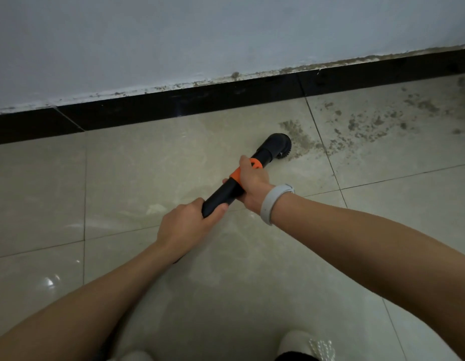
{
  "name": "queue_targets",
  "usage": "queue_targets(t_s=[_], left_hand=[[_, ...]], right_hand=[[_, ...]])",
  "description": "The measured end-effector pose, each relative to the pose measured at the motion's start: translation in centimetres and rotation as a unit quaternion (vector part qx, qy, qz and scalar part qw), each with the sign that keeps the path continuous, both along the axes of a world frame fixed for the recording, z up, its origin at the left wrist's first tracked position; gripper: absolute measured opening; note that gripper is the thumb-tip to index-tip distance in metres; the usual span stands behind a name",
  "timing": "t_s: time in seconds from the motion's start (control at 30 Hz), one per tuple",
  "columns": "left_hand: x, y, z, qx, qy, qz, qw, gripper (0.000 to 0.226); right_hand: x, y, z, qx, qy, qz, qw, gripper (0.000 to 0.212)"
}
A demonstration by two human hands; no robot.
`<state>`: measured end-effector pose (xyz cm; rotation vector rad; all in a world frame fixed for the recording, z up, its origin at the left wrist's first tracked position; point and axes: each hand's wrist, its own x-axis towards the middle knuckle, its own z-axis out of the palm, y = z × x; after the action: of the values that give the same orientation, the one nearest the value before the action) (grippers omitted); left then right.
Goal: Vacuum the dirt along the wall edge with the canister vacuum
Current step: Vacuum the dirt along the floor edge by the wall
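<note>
A black vacuum wand [222,195] with an orange collar [235,175] slants across the beige floor tiles. Its round black brush head [277,144] rests on the floor at the left edge of a patch of brownish dirt [301,138]. My left hand [185,226] grips the wand's lower end. My right hand [252,182], with a white band on its wrist, grips the wand at the orange collar. More dirt [382,118] is scattered to the right, toward the wall. The hose and canister are hidden.
A black skirting strip [174,102] runs along the foot of the grey-white wall [174,35], with grime along its top edge. Glossy floor tiles [43,191] spread to the left. My two shoes [301,345] show at the bottom edge.
</note>
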<state>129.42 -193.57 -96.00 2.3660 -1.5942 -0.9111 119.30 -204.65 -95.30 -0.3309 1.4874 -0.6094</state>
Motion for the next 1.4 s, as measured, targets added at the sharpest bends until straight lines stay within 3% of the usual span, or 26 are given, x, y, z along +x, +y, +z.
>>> queue_targets(t_s=[0.13, 0.3, 0.57, 0.8, 0.97, 1.2, 1.4], left_hand=[[-0.1, 2.3, -0.8, 0.013, -0.017, -0.035, 0.999, 0.045], [-1.7, 2.5, -1.7, -0.003, -0.041, -0.092, 0.995, 0.047], [-2.5, -1.0, -2.1, -0.033, -0.069, -0.012, 0.997, 0.051], [-1.8, -3.9, -1.8, -0.049, -0.036, 0.073, 0.996, 0.058], [-1.7, -6.3, -1.7, -0.050, 0.003, 0.085, 0.995, 0.052], [-4.2, -8.5, -1.7, -0.025, 0.023, 0.030, 0.999, 0.054], [-4.6, -8.0, -0.9, -0.034, -0.031, -0.016, 0.999, 0.055]], right_hand=[[-0.8, 3.3, -0.7, 0.013, 0.003, -0.019, 1.000, 0.035], [-3.4, 4.1, -1.5, 0.006, 0.015, -0.056, 0.998, 0.024], [-2.5, -0.6, -1.7, -0.021, -0.002, -0.036, 0.999, 0.023], [0.5, -5.5, -1.5, -0.047, 0.024, 0.046, 0.998, 0.025], [1.0, -8.0, -0.8, -0.074, 0.061, 0.111, 0.989, 0.028], [-3.0, -9.4, -1.1, -0.028, 0.030, 0.040, 0.998, 0.022], [-4.5, -7.9, -1.4, -0.032, -0.034, 0.000, 0.999, 0.026]])
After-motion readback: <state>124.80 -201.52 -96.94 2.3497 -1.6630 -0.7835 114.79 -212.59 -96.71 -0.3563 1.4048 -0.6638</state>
